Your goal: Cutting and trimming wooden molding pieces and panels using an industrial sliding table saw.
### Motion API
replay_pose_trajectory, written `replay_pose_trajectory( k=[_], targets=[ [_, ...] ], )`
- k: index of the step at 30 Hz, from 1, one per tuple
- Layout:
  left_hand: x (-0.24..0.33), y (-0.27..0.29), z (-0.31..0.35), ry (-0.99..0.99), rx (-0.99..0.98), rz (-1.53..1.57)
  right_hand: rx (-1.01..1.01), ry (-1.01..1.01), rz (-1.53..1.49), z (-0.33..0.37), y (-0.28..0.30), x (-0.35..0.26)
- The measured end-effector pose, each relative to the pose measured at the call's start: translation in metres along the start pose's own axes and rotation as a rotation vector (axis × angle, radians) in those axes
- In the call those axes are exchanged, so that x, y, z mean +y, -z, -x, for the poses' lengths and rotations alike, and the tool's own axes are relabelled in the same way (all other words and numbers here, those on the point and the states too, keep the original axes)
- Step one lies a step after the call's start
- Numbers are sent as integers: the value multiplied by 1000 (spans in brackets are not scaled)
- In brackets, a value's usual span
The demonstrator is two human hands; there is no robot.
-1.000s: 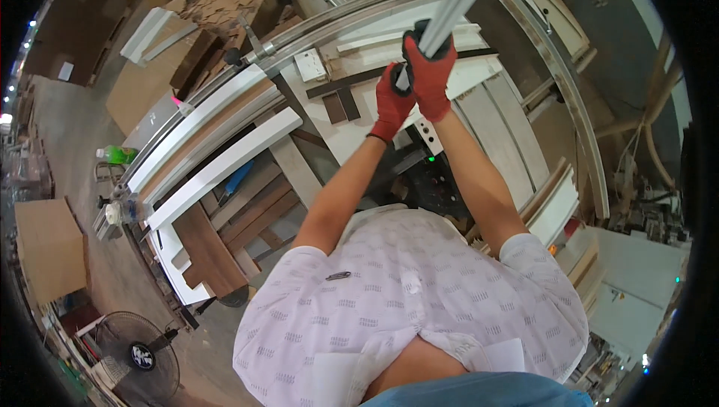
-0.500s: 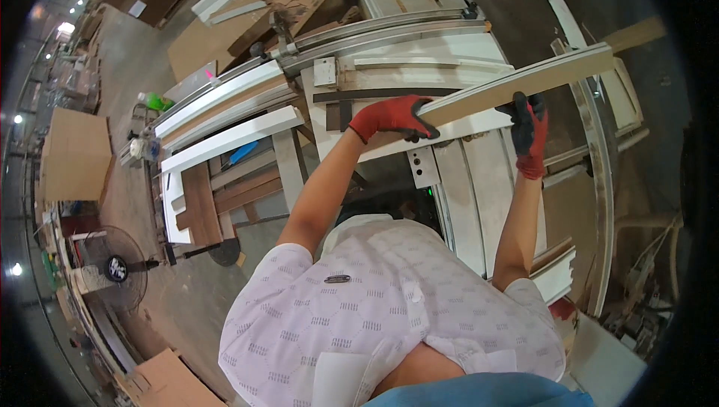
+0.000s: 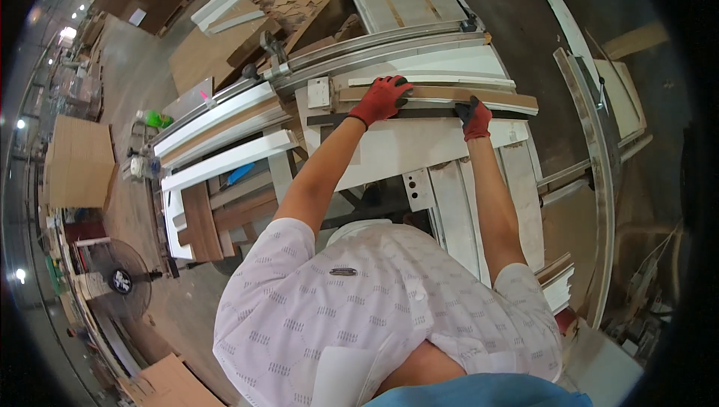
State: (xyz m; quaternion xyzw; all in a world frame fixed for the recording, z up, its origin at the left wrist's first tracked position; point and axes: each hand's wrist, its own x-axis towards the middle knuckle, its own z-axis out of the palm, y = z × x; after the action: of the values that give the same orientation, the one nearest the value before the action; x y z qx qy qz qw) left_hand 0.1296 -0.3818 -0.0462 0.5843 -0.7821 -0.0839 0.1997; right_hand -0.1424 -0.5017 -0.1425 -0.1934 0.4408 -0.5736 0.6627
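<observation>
A brown-faced strip (image 3: 438, 95) with a pale edge lies across the white work table (image 3: 442, 137), its left end near a small white block (image 3: 319, 95). My left hand (image 3: 382, 100), in a red and black glove, is closed over the strip's left part. My right hand (image 3: 475, 118), gloved alike, has its fingers closed at the near edge farther right; the fingertips are partly hidden. A dark bar (image 3: 427, 114) runs just on the near side of the strip. Behind it lies a thin white strip (image 3: 449, 82).
A metal rail (image 3: 374, 41) with a clamp-like fitting (image 3: 274, 56) spans the far side. Stacked white and brown boards (image 3: 225, 126) lie at left, with a blue tool (image 3: 240, 172) nearby. A fan (image 3: 120, 281) stands lower left. A metal frame bar (image 3: 595, 160) borders the right.
Both hands have brought the strip down from a raised, slanted position to the table, moving it left and away from me. It now lies nearly parallel to the dark bar.
</observation>
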Motion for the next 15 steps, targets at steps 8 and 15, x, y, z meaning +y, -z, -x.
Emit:
replay_pose_trajectory(
  k=[8, 15],
  targets=[
    [-43, -29, -13, -9, -17, -16, -618, -486, 252, -31, 25, -53],
    [-17, 9, -21, 25, -222, -99, -478, -564, 178, -10, 13, -86]
  ],
)
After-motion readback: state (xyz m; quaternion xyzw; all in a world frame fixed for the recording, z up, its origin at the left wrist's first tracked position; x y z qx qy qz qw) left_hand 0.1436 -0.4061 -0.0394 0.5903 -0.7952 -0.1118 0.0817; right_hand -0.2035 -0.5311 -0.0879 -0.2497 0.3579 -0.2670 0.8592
